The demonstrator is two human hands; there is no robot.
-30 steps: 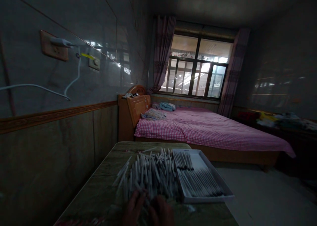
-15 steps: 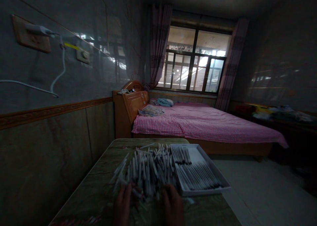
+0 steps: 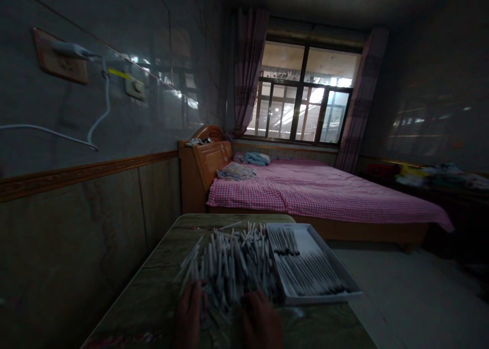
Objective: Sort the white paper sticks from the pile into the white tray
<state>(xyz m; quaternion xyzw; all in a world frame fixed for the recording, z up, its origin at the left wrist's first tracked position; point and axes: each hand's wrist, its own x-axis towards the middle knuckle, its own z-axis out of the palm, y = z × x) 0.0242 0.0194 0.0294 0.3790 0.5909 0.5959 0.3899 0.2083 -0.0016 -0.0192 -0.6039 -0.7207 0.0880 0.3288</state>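
Loose sticks [image 3: 231, 257] piled before left hand [image 3: 189, 308] and right hand [image 3: 263, 316]

Head view: the sticks lie on the table [image 3: 145, 293], left of a white tray [image 3: 305, 239]. Both hands curl at their near edge; I cannot tell through the blur whether either grips a stick.

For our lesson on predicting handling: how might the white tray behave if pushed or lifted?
The white tray looks thin-walled, so it is probably light and might flex. The slim sticks inside lie side by side, so tilting would likely slide them. Its right side seems to overhang the table, so a rightward push could tip it.
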